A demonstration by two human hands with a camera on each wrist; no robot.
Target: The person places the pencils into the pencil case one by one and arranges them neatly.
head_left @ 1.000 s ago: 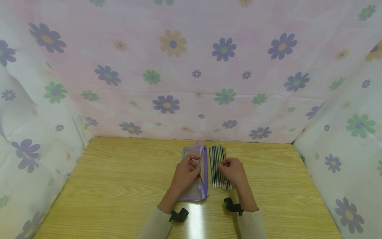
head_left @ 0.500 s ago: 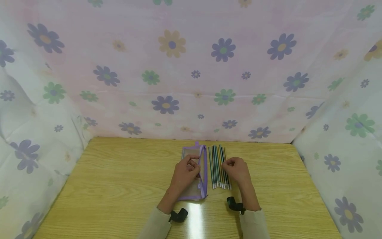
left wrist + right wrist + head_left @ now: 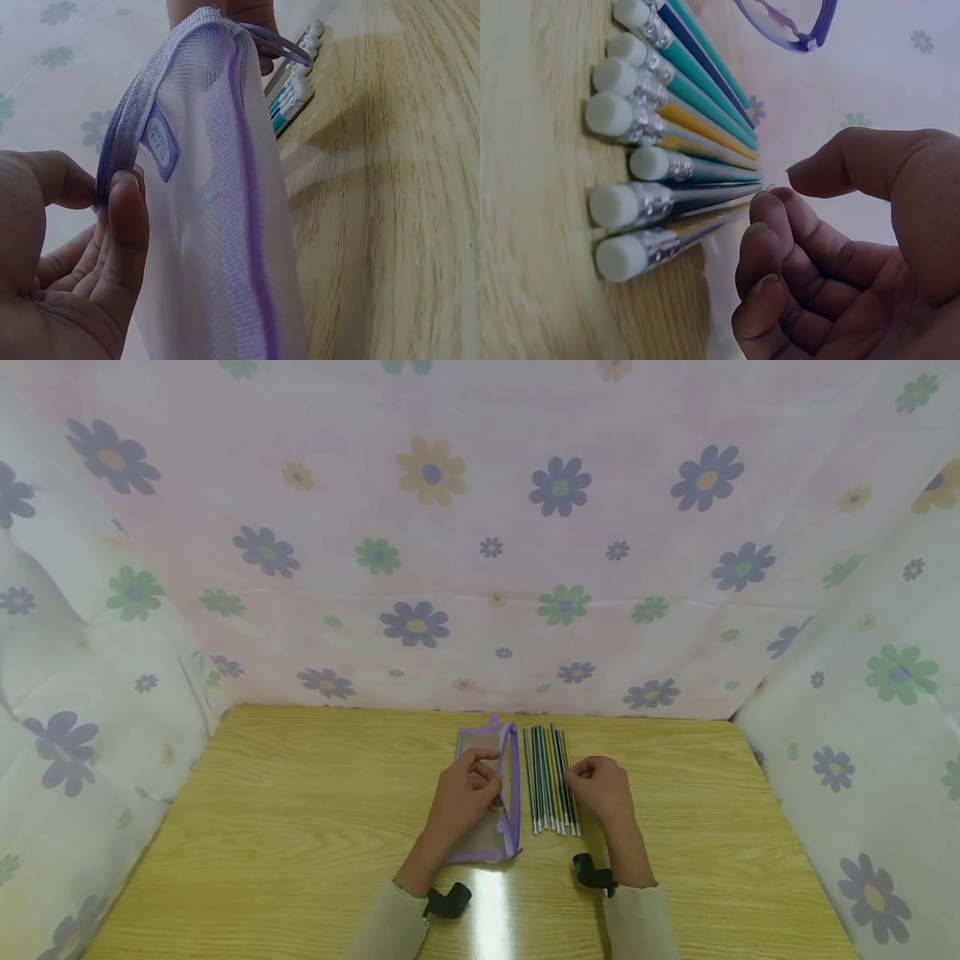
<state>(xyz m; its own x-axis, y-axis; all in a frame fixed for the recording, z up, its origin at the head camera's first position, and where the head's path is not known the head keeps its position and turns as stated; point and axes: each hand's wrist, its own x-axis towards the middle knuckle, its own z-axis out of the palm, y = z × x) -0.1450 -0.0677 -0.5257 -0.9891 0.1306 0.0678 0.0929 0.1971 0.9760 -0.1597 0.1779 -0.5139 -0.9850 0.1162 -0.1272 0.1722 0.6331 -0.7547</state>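
Observation:
A mesh zip pencil pouch (image 3: 486,842) with purple edging lies in front of me, its zipped side spread apart. My left hand (image 3: 456,797) pinches one zipper edge between thumb and forefinger, as the left wrist view of the pouch (image 3: 199,217) shows. To the pouch's right, several pencils (image 3: 545,781) lie side by side, white erasers toward me. My right hand (image 3: 602,789) is at the right edge of this row. In the right wrist view, its curled fingertips (image 3: 769,206) are beside the outermost pencils (image 3: 660,251), thumb and forefinger apart, with nothing held.
The wooden table (image 3: 322,802) extends to both sides. A flowered cloth (image 3: 480,568) closes off the back and the sides. A black wrist camera (image 3: 450,900) sits at my left wrist and another black camera (image 3: 591,871) at my right.
My right hand has shifted right, from over the pencils to the right edge of the row. My left hand keeps its hold on the pouch's zipper edge.

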